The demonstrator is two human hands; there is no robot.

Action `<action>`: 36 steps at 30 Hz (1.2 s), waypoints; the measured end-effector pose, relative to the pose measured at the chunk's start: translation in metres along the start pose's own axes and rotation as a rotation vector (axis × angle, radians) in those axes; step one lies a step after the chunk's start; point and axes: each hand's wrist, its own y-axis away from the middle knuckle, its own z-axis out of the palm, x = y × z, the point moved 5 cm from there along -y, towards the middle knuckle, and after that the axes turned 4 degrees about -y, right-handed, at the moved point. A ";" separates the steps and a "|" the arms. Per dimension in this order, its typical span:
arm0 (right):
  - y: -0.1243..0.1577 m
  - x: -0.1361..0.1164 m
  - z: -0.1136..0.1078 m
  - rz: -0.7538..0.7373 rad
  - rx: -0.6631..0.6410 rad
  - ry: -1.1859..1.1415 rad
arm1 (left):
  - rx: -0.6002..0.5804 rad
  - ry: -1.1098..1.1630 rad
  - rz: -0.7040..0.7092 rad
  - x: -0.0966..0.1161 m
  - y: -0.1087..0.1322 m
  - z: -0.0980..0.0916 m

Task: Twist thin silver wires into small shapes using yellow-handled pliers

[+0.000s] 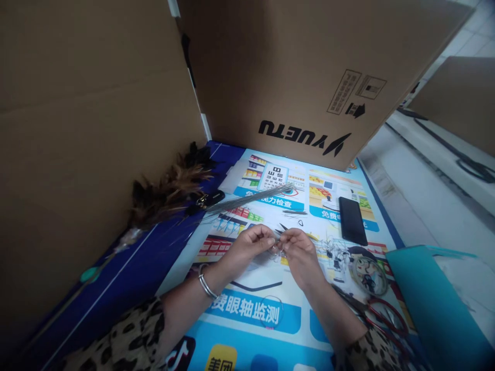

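My left hand (250, 246) and my right hand (298, 251) meet over a printed poster (247, 309), fingertips pinched together on a small clear piece with thin wire (279, 245); what it is exactly I cannot make out. A silver bangle (206, 285) circles my left wrist. Both sleeves have a leopard pattern. A bundle of thin metal wires (255, 197) lies just beyond my hands. A small wire ring (271, 311) rests on the poster near my forearms.
Tall cardboard walls (96, 129) stand left and behind. A feather duster (170, 190) lies at the left. A black phone (352, 220), a round clear container (370, 275), red-handled scissors (381, 314) and a teal folder (433, 304) lie to the right.
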 end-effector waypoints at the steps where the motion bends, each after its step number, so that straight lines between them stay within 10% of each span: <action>1: 0.000 0.000 -0.002 -0.010 0.012 0.011 | 0.019 -0.019 0.000 0.000 0.000 -0.002; 36: 0.010 -0.011 0.001 -0.294 0.080 0.566 | 0.047 -0.020 0.011 0.001 0.001 -0.004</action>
